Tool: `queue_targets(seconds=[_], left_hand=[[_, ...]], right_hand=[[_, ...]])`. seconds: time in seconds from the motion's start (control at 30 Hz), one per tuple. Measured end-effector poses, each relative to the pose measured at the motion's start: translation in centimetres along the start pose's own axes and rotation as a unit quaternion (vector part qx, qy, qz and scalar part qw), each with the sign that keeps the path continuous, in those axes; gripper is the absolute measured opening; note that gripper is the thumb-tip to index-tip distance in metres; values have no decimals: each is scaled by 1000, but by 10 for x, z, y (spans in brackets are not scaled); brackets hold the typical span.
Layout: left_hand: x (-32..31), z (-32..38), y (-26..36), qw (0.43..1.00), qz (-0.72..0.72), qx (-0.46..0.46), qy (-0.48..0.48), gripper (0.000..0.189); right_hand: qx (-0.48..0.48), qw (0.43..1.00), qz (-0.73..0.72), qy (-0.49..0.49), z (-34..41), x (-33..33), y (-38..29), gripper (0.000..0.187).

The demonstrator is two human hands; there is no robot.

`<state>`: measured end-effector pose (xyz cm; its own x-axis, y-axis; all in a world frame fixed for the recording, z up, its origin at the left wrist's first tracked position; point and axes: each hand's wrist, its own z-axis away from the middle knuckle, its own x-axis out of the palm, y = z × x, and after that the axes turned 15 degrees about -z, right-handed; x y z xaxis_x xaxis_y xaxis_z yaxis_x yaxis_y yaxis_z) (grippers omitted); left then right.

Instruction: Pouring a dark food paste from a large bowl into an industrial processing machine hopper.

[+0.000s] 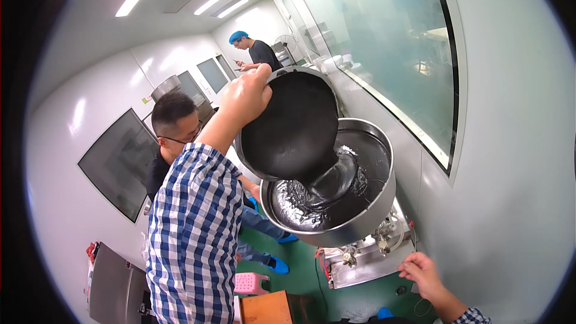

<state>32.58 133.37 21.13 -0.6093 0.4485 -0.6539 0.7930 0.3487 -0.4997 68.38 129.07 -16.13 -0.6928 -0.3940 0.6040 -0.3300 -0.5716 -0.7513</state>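
Observation:
My left hand [249, 92] grips the rim of a round bucket [292, 121], its inside coated black. The bucket is tilted over a large stainless steel hopper [328, 234], and thick glossy black liquid [346, 180] runs from its lower lip into the pool there, in folds. Low on the right is my right hand [420, 272], fingers curled, beside the metal machine base [366, 270] and apart from the bucket. Whether something thin sits between those fingertips is unclear. My left forearm and sleeve hide part of the scene behind.
A co-worker [173, 130] stands left of the hopper, one hand at its side. Farther back, another person [261, 51] in a blue hair cover holds a phone-like device. A pink stool [250, 283] and an orange-topped wooden piece [265, 308] stand below. A large window [391, 45] lines the right wall.

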Motion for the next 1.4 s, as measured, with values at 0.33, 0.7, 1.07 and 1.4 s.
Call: queue_targets(seconds=[0.33,0.7,1.07,1.4], left_hand=[[10,6,-6,994,8,64,88,11],[7,17,-7,992,51,85,77,14],[12,22,-11,980,57,122,149,15],[21,31,-22,983,92,73,140,19]], right_hand=[[-328,920,213,-30,-70,35,-150,12],[-527,740,376,-183,-198,224,-266,25],[-435,791,334,-272,-213,238,-264,23],[-573,759,229,-210,-221,255,-236,26]])
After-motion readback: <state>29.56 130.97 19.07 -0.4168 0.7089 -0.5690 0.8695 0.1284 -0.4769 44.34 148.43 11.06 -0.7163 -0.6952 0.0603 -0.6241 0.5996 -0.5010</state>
